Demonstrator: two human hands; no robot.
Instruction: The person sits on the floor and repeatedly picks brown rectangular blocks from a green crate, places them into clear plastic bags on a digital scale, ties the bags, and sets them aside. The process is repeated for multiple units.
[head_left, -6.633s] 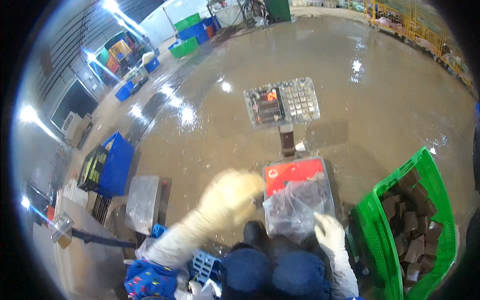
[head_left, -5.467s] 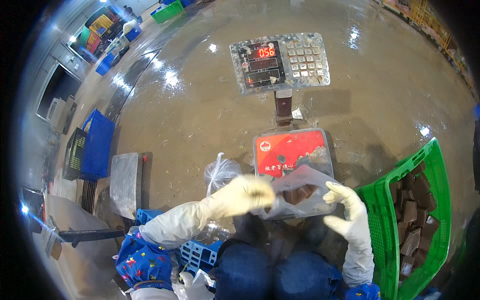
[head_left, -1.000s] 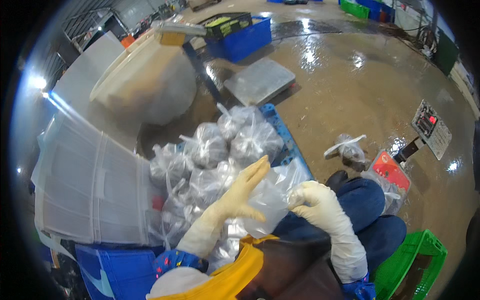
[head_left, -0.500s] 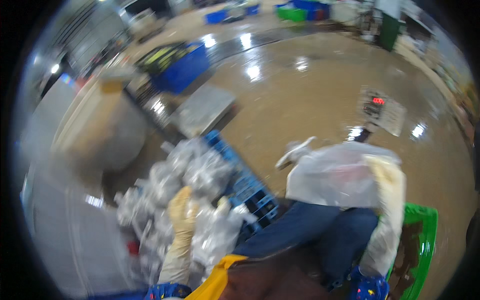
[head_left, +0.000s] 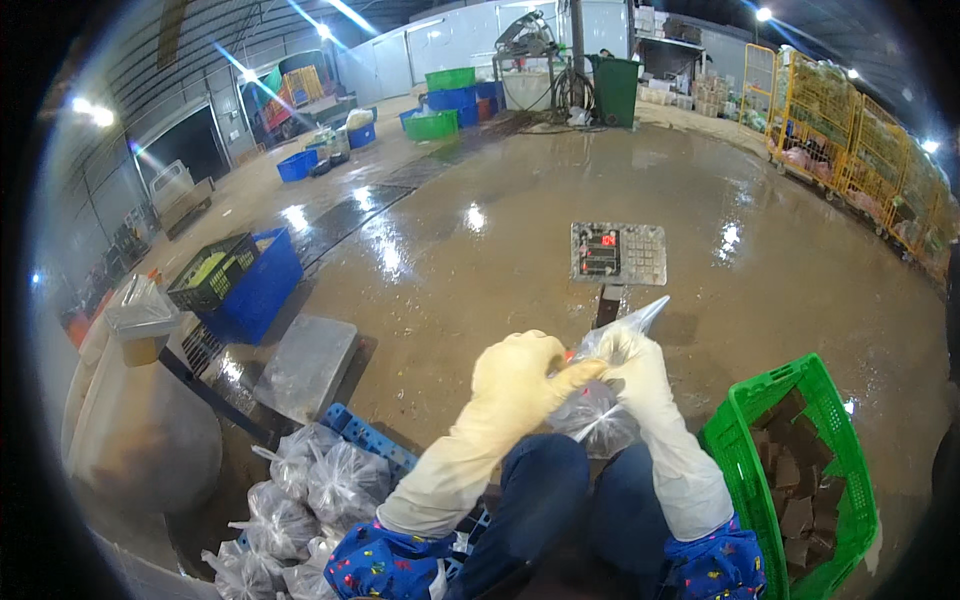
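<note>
Both hands wear long cream rubber gloves and meet in front of my knees. Between them is a clear plastic bag (head_left: 598, 417) with greyish contents, its gathered neck pointing up and away to the right. My left hand (head_left: 522, 368) is closed, thumb and fingers pinching at the bag's neck. On the other side, my right hand (head_left: 630, 358) has its fingers curled round the same neck. The bag's body hangs below the gloves and is partly hidden by them. Just beyond it stands a scale display (head_left: 617, 254) with a keypad and red lit digits.
Several filled, tied bags (head_left: 345, 480) are heaped at my left on a blue plastic pallet (head_left: 360, 437). A green crate (head_left: 745, 440) with brown blocks stands at my right. Further left are a flat scale platform (head_left: 308, 368), a blue bin (head_left: 262, 285) and a large pale tub (head_left: 145, 430). The floor (head_left: 480, 270) is wet.
My left hand has come away from the heap of bags to the bag before me. My right hand has moved inward from beside the green crate. The view has swung right and levelled.
</note>
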